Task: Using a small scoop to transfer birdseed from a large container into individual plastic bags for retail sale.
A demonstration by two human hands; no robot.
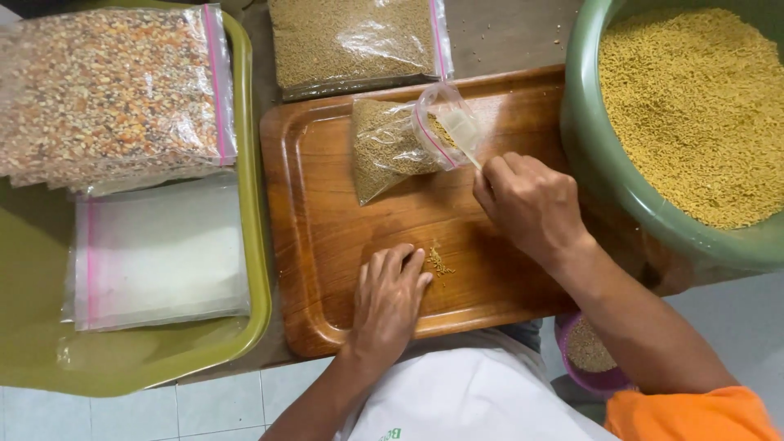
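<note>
A small clear zip bag partly filled with yellow-brown grain lies on the wooden tray, its mouth open to the right. My right hand pinches a small pale scoop whose head is inside the bag's mouth. My left hand rests flat on the tray, fingers together, its fingertips right beside a little pile of spilled grain.
A big green basin of yellow grain stands at the right. A filled grain bag lies behind the tray. On the olive tray at left lie a bag of mixed grain and empty zip bags. A purple bowl sits near my lap.
</note>
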